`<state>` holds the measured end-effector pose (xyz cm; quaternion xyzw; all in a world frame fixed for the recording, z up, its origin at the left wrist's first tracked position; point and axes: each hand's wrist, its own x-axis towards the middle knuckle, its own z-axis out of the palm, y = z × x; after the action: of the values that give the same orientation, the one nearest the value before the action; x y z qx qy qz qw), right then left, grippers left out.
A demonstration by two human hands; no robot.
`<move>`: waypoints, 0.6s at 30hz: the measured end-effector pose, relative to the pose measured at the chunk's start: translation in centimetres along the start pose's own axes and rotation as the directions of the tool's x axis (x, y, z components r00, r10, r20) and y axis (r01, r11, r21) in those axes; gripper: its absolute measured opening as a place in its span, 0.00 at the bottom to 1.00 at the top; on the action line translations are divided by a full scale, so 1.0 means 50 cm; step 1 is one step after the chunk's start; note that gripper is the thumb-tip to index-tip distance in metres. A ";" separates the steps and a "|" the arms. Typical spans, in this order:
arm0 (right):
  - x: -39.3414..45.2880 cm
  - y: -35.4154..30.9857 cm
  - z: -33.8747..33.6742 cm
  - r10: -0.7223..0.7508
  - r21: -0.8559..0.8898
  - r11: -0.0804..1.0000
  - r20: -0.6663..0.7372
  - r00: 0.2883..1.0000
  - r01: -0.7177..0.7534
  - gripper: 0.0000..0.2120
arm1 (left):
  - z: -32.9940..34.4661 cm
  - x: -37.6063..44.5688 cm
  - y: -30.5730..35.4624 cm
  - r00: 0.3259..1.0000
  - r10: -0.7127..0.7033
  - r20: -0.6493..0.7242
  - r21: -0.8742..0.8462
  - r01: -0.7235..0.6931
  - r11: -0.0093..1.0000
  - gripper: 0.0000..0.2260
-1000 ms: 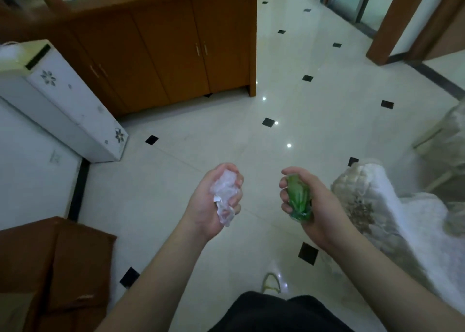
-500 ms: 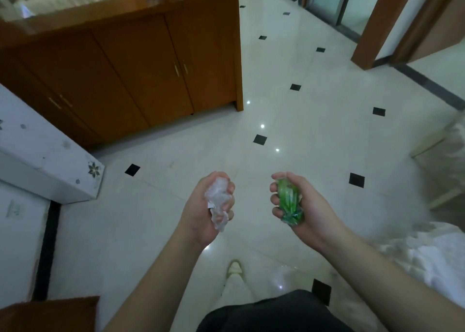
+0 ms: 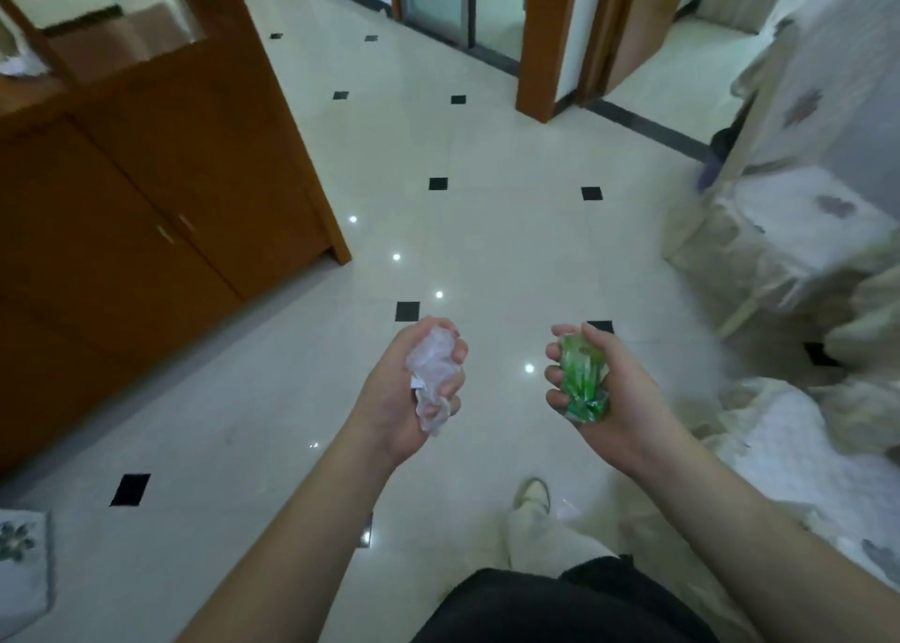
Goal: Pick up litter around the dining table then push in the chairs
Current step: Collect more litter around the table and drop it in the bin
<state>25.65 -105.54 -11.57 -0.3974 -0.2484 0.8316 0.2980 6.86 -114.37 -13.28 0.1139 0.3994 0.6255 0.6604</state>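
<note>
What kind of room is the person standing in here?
Probably a home dining or living area: glossy cream floor tiles with small black diamond insets, a brown wooden cabinet, and chairs under white embroidered fabric covers.

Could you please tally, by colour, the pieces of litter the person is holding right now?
Clear/whitish crumpled plastic wrapper, gripped in the left hand: 1
Green crumpled wrapper, gripped in the right hand: 1
Total: 2
</note>
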 end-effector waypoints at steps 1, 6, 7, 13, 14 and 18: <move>0.020 -0.021 -0.009 -0.030 0.007 1.000 -0.020 0.999 0.030 0.08 | 0.011 0.038 0.006 0.999 -0.026 0.020 -0.006 0.026 1.000 0.10; 0.120 -0.149 -0.050 -0.159 0.063 0.985 -0.042 0.986 0.161 0.09 | 0.089 0.237 0.039 0.992 -0.100 0.079 0.034 0.097 0.995 0.11; 0.142 -0.182 -0.060 -0.177 0.078 0.981 -0.044 0.983 0.180 0.10 | 0.110 0.278 0.048 0.991 -0.108 0.083 0.050 0.104 0.993 0.11; 0.263 -0.356 -0.124 -0.186 0.067 0.979 -0.066 0.980 0.190 0.09 | 0.241 0.502 0.097 0.983 -0.138 0.122 0.088 0.128 0.988 0.09; 0.284 -0.378 -0.133 -0.182 0.062 0.980 -0.077 0.980 0.187 0.10 | 0.257 0.532 0.100 0.981 -0.148 0.128 0.100 0.135 0.986 0.09; 0.361 -0.454 -0.158 -0.216 0.130 0.963 -0.139 0.966 0.234 0.11 | 0.294 0.632 0.105 0.967 -0.208 0.145 0.145 0.187 0.972 0.09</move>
<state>29.68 -75.77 -10.53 -0.3945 -0.2118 0.7818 0.4338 9.62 -79.26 -12.39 0.1659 0.3949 0.5179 0.7405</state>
